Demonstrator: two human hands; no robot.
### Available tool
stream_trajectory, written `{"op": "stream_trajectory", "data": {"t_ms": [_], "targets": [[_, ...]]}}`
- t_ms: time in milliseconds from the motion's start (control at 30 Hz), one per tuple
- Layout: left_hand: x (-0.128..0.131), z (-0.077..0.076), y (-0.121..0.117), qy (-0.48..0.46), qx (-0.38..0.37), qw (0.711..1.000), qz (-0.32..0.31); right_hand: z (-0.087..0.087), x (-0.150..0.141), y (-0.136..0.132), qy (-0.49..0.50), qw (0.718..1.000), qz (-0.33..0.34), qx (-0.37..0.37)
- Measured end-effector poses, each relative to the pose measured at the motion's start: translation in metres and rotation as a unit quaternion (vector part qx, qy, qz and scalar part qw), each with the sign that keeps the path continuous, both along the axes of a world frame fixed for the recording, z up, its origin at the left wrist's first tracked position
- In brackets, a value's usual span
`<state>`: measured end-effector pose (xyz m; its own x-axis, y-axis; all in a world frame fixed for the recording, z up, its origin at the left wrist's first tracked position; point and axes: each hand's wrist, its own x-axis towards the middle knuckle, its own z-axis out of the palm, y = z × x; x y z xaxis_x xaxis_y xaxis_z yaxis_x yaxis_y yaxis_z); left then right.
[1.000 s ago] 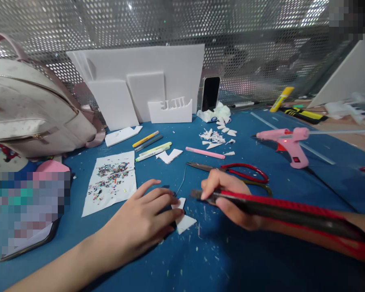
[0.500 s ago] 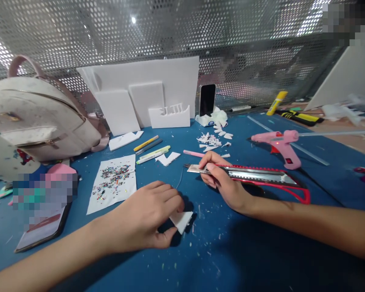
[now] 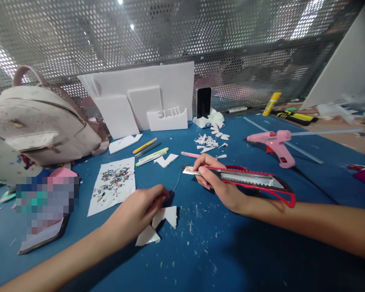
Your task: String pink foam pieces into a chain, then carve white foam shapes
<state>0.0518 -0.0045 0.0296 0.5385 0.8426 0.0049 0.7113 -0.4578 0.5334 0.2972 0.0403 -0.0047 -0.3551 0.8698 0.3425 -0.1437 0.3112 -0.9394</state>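
In my right hand (image 3: 214, 174) is a red-and-black utility knife (image 3: 249, 178), gripped near the front, its blade pointing left above the table. My left hand (image 3: 144, 207) rests low over the tabletop with fingers curled together. What its fingertips pinch, if anything, is hidden. A thin thin-wire strand (image 3: 178, 183) runs up from beside those fingertips. Under and beside the left hand lie cut white foam pieces: a notched one (image 3: 170, 216) and a pointed one (image 3: 148, 236). An angular foam offcut (image 3: 166, 160) lies farther back, between the hands.
A pink glue gun (image 3: 273, 145) lies at right, its cord trailing. Markers (image 3: 152, 156) and a sheet with colourful bits (image 3: 94, 205) are at left, near a phone (image 3: 45, 237) and backpack (image 3: 54, 121). Foam boards (image 3: 115, 115), another phone (image 3: 203, 102) and foam scraps (image 3: 207, 141) stand behind.
My left hand has let go of the white foam piece, which now lies on the table, and its fingers have drawn together farther left. My right hand still holds the knife.
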Motion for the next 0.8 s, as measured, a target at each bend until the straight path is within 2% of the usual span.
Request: {"op": "stream_trajectory", "data": {"t_ms": [133,267,433,500,600,800], "targets": [[-0.002,0.009,-0.006,-0.064,-0.068,0.996,0.009,0.0,0.002,-0.003,-0.043,0.999,-0.004,0.006],[-0.001,0.011,-0.012,-0.085,-0.065,0.994,0.0,0.007,0.0,-0.008,-0.083,0.997,0.0,-0.004],[-0.009,0.008,-0.019,-0.083,-0.063,0.994,-0.015,0.016,-0.003,-0.012,-0.17,0.984,0.041,0.02],[-0.013,0.01,-0.023,-0.056,-0.021,0.998,-0.02,0.015,-0.003,-0.013,-0.2,0.977,0.05,0.061],[-0.016,0.01,-0.031,0.001,0.091,0.995,-0.04,0.013,-0.004,-0.017,-0.202,0.97,0.056,0.125],[-0.003,-0.009,-0.046,0.034,0.295,0.945,-0.135,0.014,-0.007,-0.023,-0.263,0.94,0.105,0.192]]}}
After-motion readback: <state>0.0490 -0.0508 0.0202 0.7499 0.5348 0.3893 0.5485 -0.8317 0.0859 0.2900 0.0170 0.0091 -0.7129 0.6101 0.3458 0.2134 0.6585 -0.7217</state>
